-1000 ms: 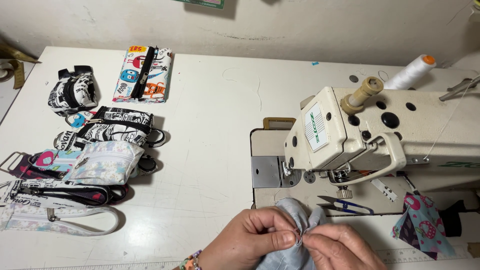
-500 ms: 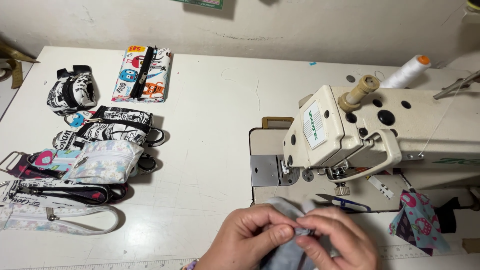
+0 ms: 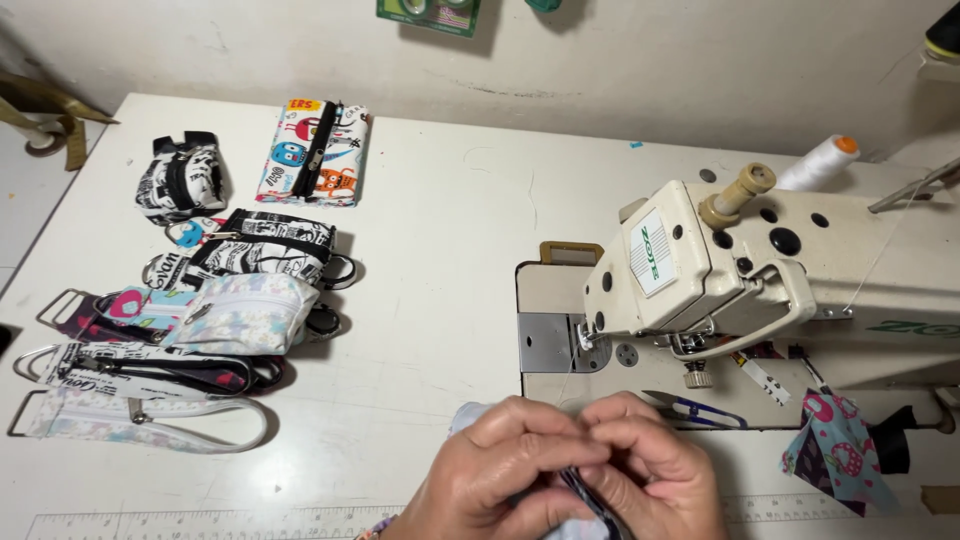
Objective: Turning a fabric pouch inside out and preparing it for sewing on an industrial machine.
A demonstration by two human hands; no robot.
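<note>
My left hand (image 3: pixel 500 470) and my right hand (image 3: pixel 650 470) are pressed together at the near table edge, both pinching a small pale blue fabric piece (image 3: pixel 470 413) with a dark strip between the fingers. Most of the piece is hidden under my hands. A cream sewing machine (image 3: pixel 720 260) stands just beyond them, its needle plate (image 3: pixel 548 342) a little above my left hand.
Several sewn pouches and wrist straps (image 3: pixel 220 300) lie at the left, with a cartoon-print zip pouch (image 3: pixel 315 152) behind them. A white thread cone (image 3: pixel 818 163) stands behind the machine. Blue thread snips (image 3: pixel 695 408) and patterned fabric (image 3: pixel 835 450) lie at the right. A ruler (image 3: pixel 200 522) runs along the front edge.
My hands have closed together over the fabric piece, covering more of it, and the view has shifted slightly.
</note>
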